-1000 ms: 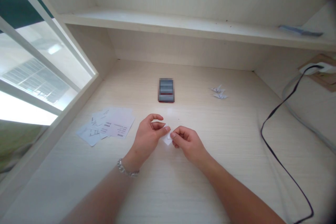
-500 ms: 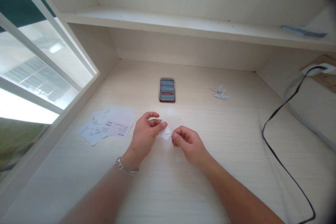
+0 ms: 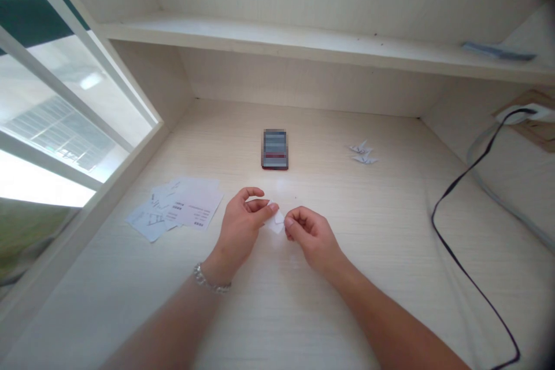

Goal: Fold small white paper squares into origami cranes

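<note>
Just above the wrists, on the counter (image 3: 347,300): small white folded paper piece (image 3: 276,222), pinched between both hands. Left hand (image 3: 240,225) half open, thumb side on the paper's left edge, other fingers curled loosely above it; silver chain bracelet (image 3: 211,281) on that wrist. Right hand (image 3: 312,237) curled nearly closed, fingertips gripping the paper's right corner (half a second ago they sat just at that corner, now pressed further onto it). Paper itself has barely shifted. Farther out: loose printed cards (image 3: 176,208) left of the hands, untouched; dark phone (image 3: 274,149), face pixelated, straight ahead; small folded paper shapes (image 3: 362,153) to the right; black cable (image 3: 451,231) looping along the right side. Beyond those, white shelf (image 3: 303,40) above and window (image 3: 73,98) on the left.
</note>
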### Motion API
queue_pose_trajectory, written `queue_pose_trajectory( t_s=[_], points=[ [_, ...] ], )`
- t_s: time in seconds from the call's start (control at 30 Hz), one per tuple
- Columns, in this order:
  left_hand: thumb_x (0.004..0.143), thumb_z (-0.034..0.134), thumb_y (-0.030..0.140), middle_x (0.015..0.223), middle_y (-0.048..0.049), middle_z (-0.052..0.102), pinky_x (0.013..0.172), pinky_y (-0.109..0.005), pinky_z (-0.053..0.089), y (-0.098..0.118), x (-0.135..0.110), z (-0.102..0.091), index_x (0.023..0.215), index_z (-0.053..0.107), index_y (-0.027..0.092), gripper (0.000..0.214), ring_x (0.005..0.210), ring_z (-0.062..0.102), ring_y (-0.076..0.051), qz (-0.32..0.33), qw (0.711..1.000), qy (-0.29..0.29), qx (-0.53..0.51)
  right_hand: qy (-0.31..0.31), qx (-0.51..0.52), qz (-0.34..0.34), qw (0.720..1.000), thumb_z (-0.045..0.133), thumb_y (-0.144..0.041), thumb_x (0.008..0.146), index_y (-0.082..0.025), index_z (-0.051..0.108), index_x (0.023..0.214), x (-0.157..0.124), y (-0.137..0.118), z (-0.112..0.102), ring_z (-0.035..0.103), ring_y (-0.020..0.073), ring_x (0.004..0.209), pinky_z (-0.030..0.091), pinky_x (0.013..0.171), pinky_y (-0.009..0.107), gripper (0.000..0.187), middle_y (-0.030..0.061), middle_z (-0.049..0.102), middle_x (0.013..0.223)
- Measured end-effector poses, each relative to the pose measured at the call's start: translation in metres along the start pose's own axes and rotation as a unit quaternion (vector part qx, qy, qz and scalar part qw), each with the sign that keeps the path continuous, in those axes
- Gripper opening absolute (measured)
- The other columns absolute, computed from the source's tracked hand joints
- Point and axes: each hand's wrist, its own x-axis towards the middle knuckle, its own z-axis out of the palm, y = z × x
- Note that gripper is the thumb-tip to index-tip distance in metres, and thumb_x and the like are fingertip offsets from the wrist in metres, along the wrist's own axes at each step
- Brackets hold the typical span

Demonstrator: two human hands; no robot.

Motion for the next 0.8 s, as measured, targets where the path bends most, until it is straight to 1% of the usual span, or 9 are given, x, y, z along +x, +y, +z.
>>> queue_pose_trajectory(
  t_s=[0.13,0.2,0.37,0.47,0.57,0.63,0.73,0.8],
  points=[
    [0.061,0.072,0.023,0.069,0.0015,0.062,0.057,-0.023,0.044,0.0000,0.0008,0.0004,0.089,0.046,0.019,0.039,0.059,0.058,-0.011,0.027,0.999,0.015,0.028,-0.002,0.012,0.005,1.000,0.054,-0.036,0.079,-0.017,0.056,0.074,0.0034,0.0025,-0.0010,0.050,0.0121,0.059,0.040,0.056,0.025,0.020,0.0006,0.056,0.064],
    [0.061,0.072,0.022,0.067,0.0017,0.062,0.057,-0.023,0.044,-0.0007,0.0010,0.0006,0.088,0.046,0.019,0.038,0.059,0.058,-0.011,0.028,0.999,0.016,0.036,-0.006,0.013,0.005,1.000,0.054,-0.037,0.079,-0.017,0.056,0.074,0.0042,0.0034,-0.0011,0.050,0.0120,0.058,0.041,0.056,0.025,0.021,0.0006,0.056,0.064],
    [0.061,0.072,0.024,0.069,0.0012,0.063,0.058,-0.024,0.044,-0.0013,0.0006,0.0012,0.088,0.047,0.018,0.037,0.058,0.058,-0.011,0.018,1.000,-0.002,0.025,-0.003,0.011,-0.002,1.000,0.056,-0.036,0.078,-0.017,0.056,0.073,0.0038,0.0018,-0.0021,0.050,0.0119,0.056,0.040,0.055,0.025,0.020,-0.0004,0.055,0.061],
    [0.062,0.072,0.023,0.069,0.0011,0.063,0.060,-0.024,0.045,-0.0031,-0.0005,0.0030,0.088,0.047,0.018,0.036,0.060,0.059,-0.011,0.032,0.999,-0.009,0.034,-0.007,0.016,0.001,1.000,0.056,-0.038,0.077,-0.017,0.057,0.074,0.0044,0.0006,-0.0030,0.051,0.0126,0.058,0.041,0.056,0.025,0.021,-0.0001,0.056,0.062],
    [0.063,0.070,0.021,0.067,0.0016,0.063,0.062,-0.023,0.044,-0.0061,-0.0016,0.0054,0.088,0.049,0.018,0.033,0.063,0.058,-0.011,0.049,0.997,-0.017,0.059,0.004,-0.001,-0.005,1.000,0.056,-0.038,0.078,-0.017,0.056,0.074,0.0054,0.0005,-0.0037,0.049,0.0117,0.057,0.040,0.055,0.025,0.021,-0.0014,0.053,0.061],
    [0.065,0.068,0.021,0.065,0.0020,0.063,0.060,-0.021,0.043,-0.0068,-0.0010,0.0055,0.090,0.052,0.018,0.030,0.061,0.057,-0.010,0.050,0.996,-0.022,0.074,0.004,-0.002,-0.009,1.000,0.057,-0.036,0.077,-0.017,0.054,0.071,0.0056,0.0008,-0.0041,0.046,0.0109,0.055,0.038,0.053,0.024,0.020,-0.0023,0.050,0.060],
    [0.069,0.064,0.026,0.061,0.0022,0.062,0.059,-0.022,0.044,-0.0032,0.0025,0.0015,0.093,0.053,0.017,0.027,0.057,0.056,-0.010,0.045,0.997,-0.008,0.062,-0.014,0.016,-0.003,1.000,0.057,-0.032,0.076,-0.017,0.054,0.069,0.0048,0.0004,-0.0050,0.043,0.0105,0.054,0.036,0.052,0.024,0.017,-0.0030,0.048,0.059],
    [0.069,0.064,0.027,0.064,0.0019,0.062,0.065,-0.025,0.046,0.0014,0.0052,-0.0024,0.096,0.053,0.018,0.030,0.061,0.058,-0.011,0.055,0.998,0.013,0.038,-0.023,0.019,0.003,1.000,0.057,-0.031,0.076,-0.017,0.054,0.068,0.0040,-0.0009,-0.0060,0.043,0.0103,0.054,0.035,0.051,0.024,0.016,-0.0031,0.048,0.059]
  ],
)
